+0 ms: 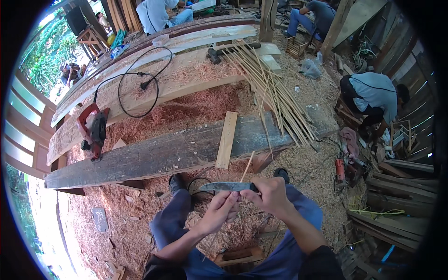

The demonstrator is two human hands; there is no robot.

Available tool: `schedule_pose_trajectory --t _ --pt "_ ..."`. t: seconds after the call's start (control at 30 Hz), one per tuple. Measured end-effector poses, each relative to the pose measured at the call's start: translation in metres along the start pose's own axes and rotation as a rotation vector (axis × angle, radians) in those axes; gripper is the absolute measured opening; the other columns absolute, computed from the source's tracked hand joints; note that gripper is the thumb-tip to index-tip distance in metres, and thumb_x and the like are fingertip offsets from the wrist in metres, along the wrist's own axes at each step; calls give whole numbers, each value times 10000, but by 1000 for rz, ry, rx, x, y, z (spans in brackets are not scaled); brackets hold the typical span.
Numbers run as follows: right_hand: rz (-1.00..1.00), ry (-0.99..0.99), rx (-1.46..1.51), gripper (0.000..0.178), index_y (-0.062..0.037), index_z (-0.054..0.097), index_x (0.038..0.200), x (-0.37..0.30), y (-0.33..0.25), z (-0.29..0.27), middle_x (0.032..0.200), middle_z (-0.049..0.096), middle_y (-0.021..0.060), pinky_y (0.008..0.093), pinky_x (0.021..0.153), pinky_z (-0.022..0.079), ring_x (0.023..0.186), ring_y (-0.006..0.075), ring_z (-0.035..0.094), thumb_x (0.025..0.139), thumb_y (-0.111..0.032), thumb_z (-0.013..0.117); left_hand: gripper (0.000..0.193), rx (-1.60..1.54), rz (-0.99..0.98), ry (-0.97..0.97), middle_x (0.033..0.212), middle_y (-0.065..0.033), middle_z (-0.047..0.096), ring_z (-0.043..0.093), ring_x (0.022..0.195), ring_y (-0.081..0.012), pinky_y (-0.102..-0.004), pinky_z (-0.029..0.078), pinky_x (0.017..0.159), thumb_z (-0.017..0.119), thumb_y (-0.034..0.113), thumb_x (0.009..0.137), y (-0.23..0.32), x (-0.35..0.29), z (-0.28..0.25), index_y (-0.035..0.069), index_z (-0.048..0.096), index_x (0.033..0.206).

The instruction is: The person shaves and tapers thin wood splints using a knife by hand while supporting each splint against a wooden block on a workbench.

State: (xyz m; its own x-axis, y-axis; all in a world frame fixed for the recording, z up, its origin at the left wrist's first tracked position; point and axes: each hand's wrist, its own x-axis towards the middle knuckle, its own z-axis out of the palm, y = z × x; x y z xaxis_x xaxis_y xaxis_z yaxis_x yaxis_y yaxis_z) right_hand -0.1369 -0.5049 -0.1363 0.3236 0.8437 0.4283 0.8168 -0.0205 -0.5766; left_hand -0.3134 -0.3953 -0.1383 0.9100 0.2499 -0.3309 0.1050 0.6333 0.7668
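My right hand is closed around the black handle of a knife, whose broad blade points left. Pinched in the fingers of my left hand is a thin wooden stick. It slants up and away behind the blade, close to the bench plank. Blade and stick cross just above my left fingertips; whether the edge touches the wood I cannot tell. Both hands are close together over my lap, between my knees.
Beyond my feet runs a dark plank with a short board across it. A red electric planer with a looped cord rests at left. Thin sticks lie bundled near a hammer. A person bends over at right. Shavings cover the floor.
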Motion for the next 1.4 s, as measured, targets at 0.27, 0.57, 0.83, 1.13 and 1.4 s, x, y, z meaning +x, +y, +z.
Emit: schedule_pose_trajectory --t 0.27,0.57,0.83,1.13,1.4 --pt "-48 23 -111 571 -98 525 639 4 11 -1 547 521 71 376 453 414 458 249 558 925 -580 639 248 -15 -83 30 644 80 304 257 479 -23 -228 207 423 428 292 1113 11 4 0 88 493 988" --pt "164 277 -434 610 -110 497 618 -27 63 -53 515 493 67 367 410 362 407 235 486 928 -621 619 255 -132 -110 9 625 80 276 233 464 -26 -220 178 406 427 309 1112 31 -19 -12 109 486 963" --pt "-25 77 -109 595 -92 500 621 -8 19 -9 516 462 63 378 434 389 429 250 523 917 -584 655 248 -102 -64 0 642 81 279 245 498 -31 -233 223 452 434 294 1112 9 -1 -15 89 509 993" --pt "-75 78 -42 607 -106 507 613 6 12 12 515 475 47 364 422 376 427 231 531 908 -619 639 243 73 27 -18 641 88 287 255 494 -27 -230 219 459 433 281 1113 8 4 -5 76 525 1019" --pt "149 407 -277 601 -117 489 604 11 53 -11 504 467 60 385 412 363 411 235 501 925 -605 632 249 -64 -101 -10 618 80 282 239 468 -27 -231 214 436 434 300 1111 30 -9 -9 88 513 1006"
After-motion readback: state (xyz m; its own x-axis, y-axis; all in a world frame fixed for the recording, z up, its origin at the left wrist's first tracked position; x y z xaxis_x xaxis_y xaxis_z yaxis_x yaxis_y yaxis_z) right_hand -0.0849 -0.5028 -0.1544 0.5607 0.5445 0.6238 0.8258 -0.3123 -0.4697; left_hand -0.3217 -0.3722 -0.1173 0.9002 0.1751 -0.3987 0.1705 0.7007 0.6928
